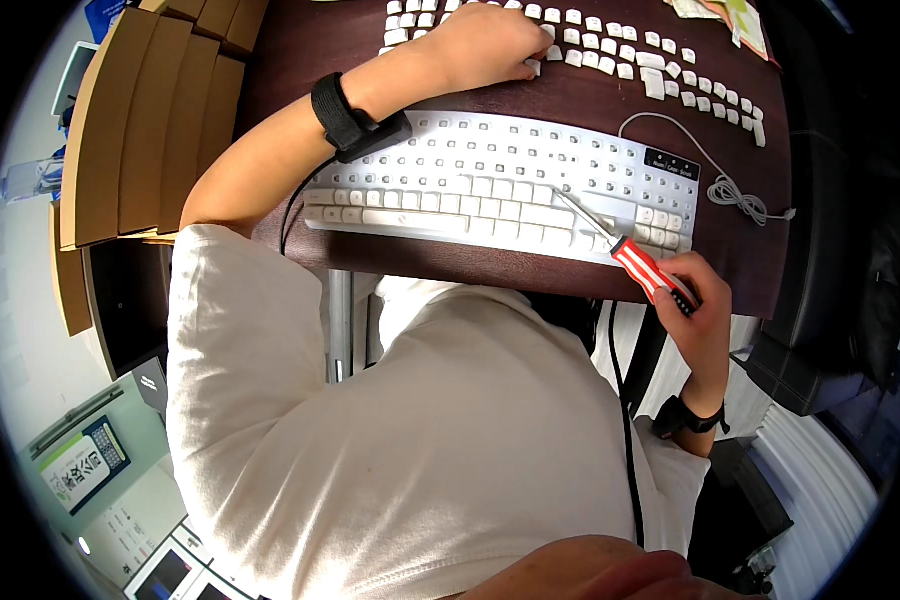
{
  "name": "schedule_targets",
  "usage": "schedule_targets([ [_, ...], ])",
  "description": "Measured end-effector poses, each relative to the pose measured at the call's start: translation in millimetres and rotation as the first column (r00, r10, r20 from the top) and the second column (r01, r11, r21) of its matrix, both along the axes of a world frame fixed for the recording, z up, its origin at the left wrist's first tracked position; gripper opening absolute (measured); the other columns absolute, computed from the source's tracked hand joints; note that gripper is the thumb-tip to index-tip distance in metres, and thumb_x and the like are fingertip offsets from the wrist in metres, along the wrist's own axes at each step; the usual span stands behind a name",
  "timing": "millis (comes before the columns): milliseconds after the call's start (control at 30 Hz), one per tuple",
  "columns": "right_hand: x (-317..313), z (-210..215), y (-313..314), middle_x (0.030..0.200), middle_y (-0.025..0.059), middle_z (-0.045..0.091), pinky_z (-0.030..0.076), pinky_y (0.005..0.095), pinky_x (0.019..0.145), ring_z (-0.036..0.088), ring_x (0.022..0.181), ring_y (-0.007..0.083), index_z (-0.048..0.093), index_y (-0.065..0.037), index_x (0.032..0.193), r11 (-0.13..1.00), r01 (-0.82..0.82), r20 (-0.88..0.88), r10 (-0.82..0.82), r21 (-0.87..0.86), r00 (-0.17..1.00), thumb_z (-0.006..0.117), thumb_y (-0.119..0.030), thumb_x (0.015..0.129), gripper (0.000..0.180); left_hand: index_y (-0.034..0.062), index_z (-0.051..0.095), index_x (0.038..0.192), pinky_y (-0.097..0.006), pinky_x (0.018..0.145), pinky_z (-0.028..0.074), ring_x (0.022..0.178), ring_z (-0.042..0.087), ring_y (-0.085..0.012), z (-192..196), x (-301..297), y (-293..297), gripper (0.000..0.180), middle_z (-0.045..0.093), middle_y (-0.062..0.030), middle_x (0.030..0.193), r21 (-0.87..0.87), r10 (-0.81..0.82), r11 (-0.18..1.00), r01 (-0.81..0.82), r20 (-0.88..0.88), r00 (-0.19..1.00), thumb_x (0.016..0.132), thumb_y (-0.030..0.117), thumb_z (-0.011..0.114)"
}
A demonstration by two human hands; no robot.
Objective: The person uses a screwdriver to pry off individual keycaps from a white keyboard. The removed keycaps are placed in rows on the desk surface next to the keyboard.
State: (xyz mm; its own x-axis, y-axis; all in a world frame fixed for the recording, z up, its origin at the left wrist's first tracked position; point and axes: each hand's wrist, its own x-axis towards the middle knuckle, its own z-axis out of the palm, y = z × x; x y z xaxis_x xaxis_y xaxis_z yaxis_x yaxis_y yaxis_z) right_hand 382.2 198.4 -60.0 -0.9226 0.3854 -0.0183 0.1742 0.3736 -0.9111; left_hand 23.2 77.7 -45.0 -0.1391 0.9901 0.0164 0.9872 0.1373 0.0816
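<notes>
A white keyboard (430, 150) lies along the near side of the table. Its lower rows carry keycaps (410, 218), and its upper rows show bare switches. My right hand (695, 300) is wrapped round a screwdriver (638, 262) with a red, white and black handle, its metal shaft slanting over the keyboard's lower rows. Beyond the keyboard, my left hand (495, 45) reaches over rows of loose white keycaps (600, 45). Its fingers are curled together at a keycap (533, 67), partly hidden by the fingertips.
A coiled grey cable (740, 195) lies right of the keyboard on the dark table (530, 265). Cardboard boxes (140, 130) stand at the left. Colourful paper or packaging (735, 20) sits at the far right. Each wrist wears a black strap; a black cord hangs by my right side.
</notes>
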Motion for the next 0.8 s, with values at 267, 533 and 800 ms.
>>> schedule_targets([
  [267, 0.3, 3.3, -1.1, 0.086, 0.0103, 0.067, 0.05, 0.0281, 0.068, 0.064, 0.074, 0.016, 0.063, 0.001, 0.1, 1.0, -0.008, 0.007, 0.008, 0.014, 1.0, 0.068, 0.0, 0.081, 0.019, 0.0096, 0.068, 0.103, -0.043, 0.073, 0.053, 0.08, 0.069, -0.0306, -2.2, -4.4, 1.9, 0.021, 0.07, -0.0105, 0.085, 0.068, -0.037, 0.997, 0.037, -0.001, 0.999, 0.087, 0.023, 0.072],
  [533, -4.9, 24.9, -1.8, 0.087, 0.0104, 0.068, 0.05, 0.0263, 0.067, 0.064, 0.073, 0.015, 0.063, 0.001, 0.1, 0.999, -0.029, 0.041, 0.03, -0.044, 0.999, 0.067, 0.003, 0.081, 0.019, 0.0092, 0.066, 0.104, -0.039, 0.061, 0.047, 0.065, 0.062, -0.0274, 59.0, 36.7, -54.5, 0.026, 0.061, -0.0085, 0.07, -0.048, 0.001, 0.999, 0.009, 0.204, 0.979, 0.084, 0.024, 0.074],
  [800, -63.1, 58.8, -21.0, 0.085, 0.014, 0.066, 0.051, 0.0329, 0.067, 0.066, 0.073, 0.0287, 0.061, 0.0, 0.095, 0.952, -0.283, -0.016, 0.287, 0.114, 0.958, 0.068, 0.002, 0.079, 0.018, 0.0066, 0.067, 0.107, -0.038, 0.073, 0.052, 0.08, 0.066, -0.0278, 25.4, 68.3, -119.4, 0.029, 0.066, -0.0097, 0.088, -0.139, 0.148, 0.985, -0.102, 0.375, 0.915, 0.082, 0.018, 0.075],
])
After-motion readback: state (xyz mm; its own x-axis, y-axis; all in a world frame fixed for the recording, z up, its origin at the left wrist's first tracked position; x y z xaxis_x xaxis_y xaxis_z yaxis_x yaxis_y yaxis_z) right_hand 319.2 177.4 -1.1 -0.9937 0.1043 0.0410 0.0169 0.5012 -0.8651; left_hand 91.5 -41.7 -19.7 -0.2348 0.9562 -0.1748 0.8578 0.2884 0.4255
